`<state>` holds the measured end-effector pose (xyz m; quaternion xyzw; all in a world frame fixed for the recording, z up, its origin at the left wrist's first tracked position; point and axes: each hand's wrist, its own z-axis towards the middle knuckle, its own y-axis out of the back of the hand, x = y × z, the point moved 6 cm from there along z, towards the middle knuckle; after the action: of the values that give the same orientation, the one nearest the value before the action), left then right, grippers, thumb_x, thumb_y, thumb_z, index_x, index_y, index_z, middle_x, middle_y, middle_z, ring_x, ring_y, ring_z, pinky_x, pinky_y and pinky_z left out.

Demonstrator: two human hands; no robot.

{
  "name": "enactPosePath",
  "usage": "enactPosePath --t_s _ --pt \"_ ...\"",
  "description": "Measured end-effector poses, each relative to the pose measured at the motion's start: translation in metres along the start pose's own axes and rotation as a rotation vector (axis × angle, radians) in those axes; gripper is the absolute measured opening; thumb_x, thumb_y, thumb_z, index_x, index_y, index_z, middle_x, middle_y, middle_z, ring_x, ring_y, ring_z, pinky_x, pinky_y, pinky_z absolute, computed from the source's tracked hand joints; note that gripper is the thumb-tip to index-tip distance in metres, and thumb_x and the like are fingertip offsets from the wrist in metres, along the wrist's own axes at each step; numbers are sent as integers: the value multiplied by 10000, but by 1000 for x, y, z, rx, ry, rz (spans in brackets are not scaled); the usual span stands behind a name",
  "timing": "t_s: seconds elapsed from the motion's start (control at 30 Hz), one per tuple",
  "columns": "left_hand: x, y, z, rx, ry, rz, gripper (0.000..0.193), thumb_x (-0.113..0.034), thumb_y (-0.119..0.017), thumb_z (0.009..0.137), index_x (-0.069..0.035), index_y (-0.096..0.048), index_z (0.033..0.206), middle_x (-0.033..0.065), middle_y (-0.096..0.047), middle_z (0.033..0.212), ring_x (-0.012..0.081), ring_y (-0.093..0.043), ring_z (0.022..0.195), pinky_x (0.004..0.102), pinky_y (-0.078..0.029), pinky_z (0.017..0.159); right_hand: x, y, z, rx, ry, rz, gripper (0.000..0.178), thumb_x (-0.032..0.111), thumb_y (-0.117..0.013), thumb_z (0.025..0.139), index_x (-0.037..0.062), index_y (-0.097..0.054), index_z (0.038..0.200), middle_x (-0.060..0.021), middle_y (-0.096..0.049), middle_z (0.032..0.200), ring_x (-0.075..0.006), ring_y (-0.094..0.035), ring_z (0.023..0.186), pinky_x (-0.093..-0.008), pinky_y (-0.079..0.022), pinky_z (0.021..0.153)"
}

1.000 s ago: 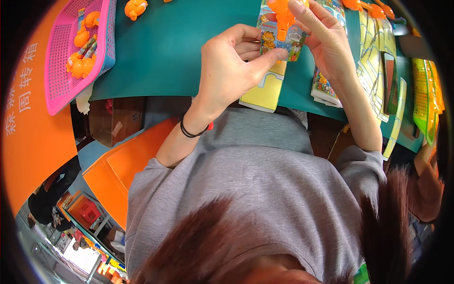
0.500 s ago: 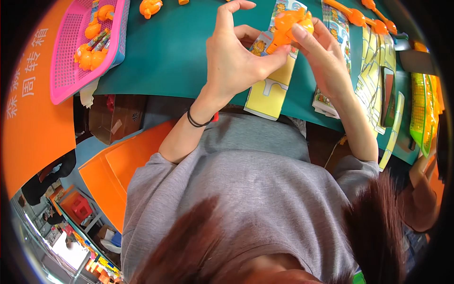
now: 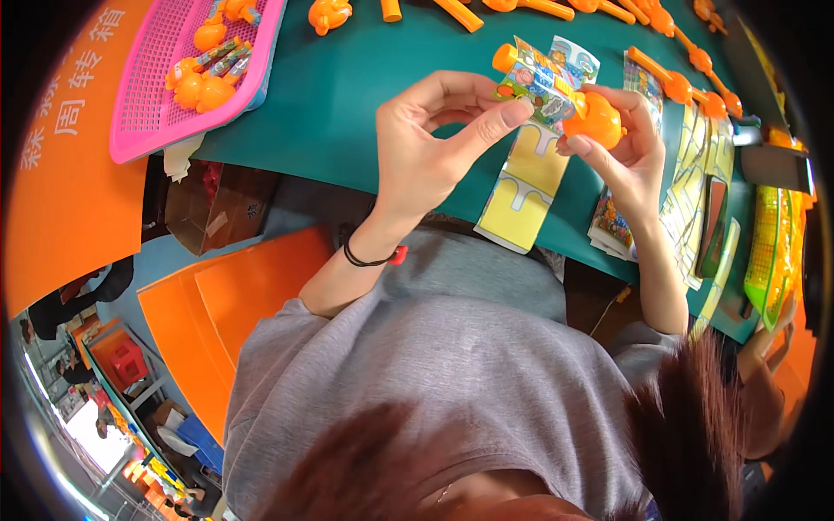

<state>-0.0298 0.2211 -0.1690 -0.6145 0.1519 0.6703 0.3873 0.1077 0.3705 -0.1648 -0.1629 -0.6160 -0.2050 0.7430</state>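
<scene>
Both my hands are raised over the green table. My right hand (image 3: 630,156) grips the round head of an orange plastic toy (image 3: 599,122), its handle pointing to the far left. Around that handle lies a colourful cartoon-printed sticker (image 3: 547,97); one edge of it stands off past the handle's end. My left hand (image 3: 434,143) is closed on the sticker, the thumb pressing its near side and the other fingers partly hidden behind. Below the toy, a strip of yellow backing paper (image 3: 517,208) with pale cut-out shapes lies at the table's near edge.
At the left, a pink basket (image 3: 143,113) holds several orange toys with printed handles. More orange toys (image 3: 673,87) lie along the far side. Sticker sheets (image 3: 612,230) and yellow backing strips (image 3: 686,204) lie right of my right hand. A green basket (image 3: 764,252) stands far right, with another person's hand beside it.
The sticker is now on the toy's handle, where before the handle was bare orange. My right hand has turned the toy so its head points right. My left hand has closed on the sticker.
</scene>
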Motion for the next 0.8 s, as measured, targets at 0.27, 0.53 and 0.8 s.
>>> enactPosePath --t_s 0.27,0.53,0.8 --pt "-11 1 2 -86 -271 185 126 -83 -805 803 4 -721 839 32 -697 762 54 -608 683 208 -483 627 -6 -12 -6 50 -250 136 508 275 -707 876 -15 -505 1242 -152 -654 1021 -172 -664 699 -288 -574 627" --pt "-24 -3 5 -154 -486 632 312 -99 -880 706 6 -682 923 51 -683 801 105 -622 853 222 -493 737 -13 -13 -10 136 -384 333 458 340 -678 891 1 -538 1165 -177 -662 1006 -142 -610 565 -247 -524 524" --pt "-45 -13 14 114 -762 830 354 -178 -834 715 -69 -732 1036 -22 -719 883 121 -603 960 390 -263 1094 -24 -18 -16 384 -585 760 526 430 -401 1029 -38 -490 1252 -206 -618 1072 -102 -603 596 -201 -495 521"
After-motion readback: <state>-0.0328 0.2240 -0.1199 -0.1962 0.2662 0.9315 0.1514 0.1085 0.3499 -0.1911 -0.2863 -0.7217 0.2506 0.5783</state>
